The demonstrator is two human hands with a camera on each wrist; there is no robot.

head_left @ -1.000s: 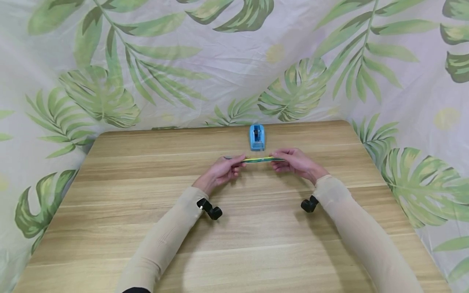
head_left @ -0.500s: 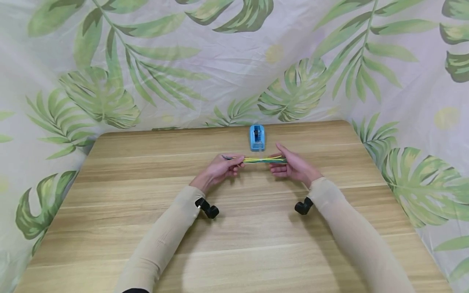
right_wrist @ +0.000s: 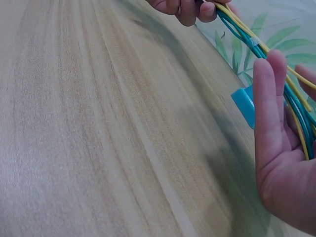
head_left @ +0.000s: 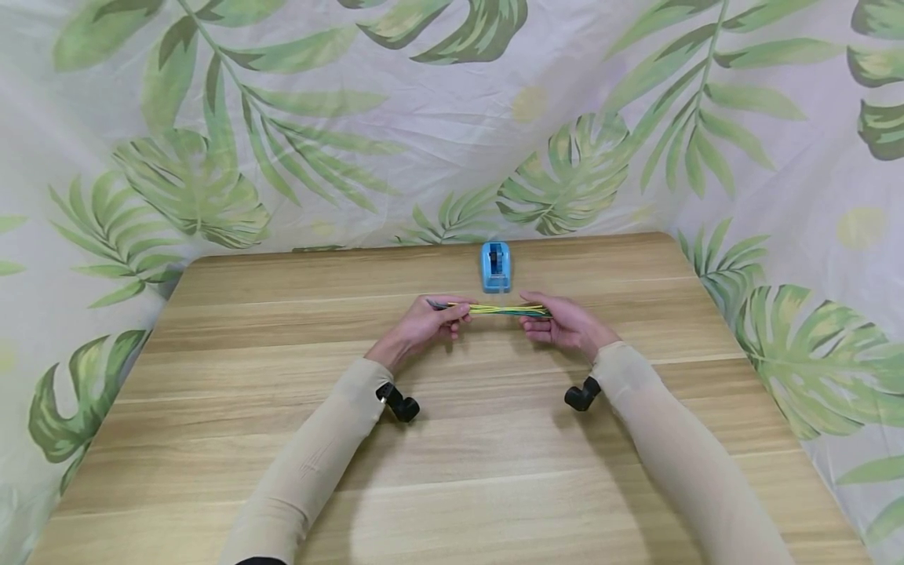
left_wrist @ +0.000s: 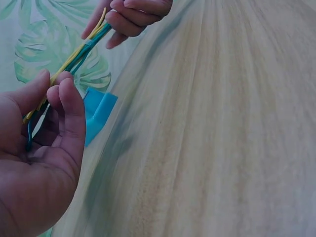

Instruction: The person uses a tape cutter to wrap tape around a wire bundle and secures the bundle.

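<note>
A bundle of yellow and green wires (head_left: 497,310) runs crosswise between both hands, above the wooden table. My left hand (head_left: 424,323) pinches its left end between thumb and fingers; loose wire ends poke out behind the thumb in the left wrist view. On the other side my right hand (head_left: 570,323) has its fingers (right_wrist: 266,103) straight, with the right end of the bundle lying along them and the thumb lifted apart. Clear tape (right_wrist: 254,42) shows on the middle of the wires. Just beyond the bundle stands a blue tape dispenser (head_left: 496,267), a short clear strip reaching from it toward the wires.
The wooden table (head_left: 452,455) stretches under both arms, its back edge close behind the dispenser. A leaf-patterned cloth (head_left: 438,118) hangs behind and beside it. Small black wrist cameras (head_left: 582,394) jut inward from the sleeves.
The right hand has loosened its pinch on the wires, its fingers and thumb spreading, and shifted slightly left. The left hand keeps its grip and has barely moved.
</note>
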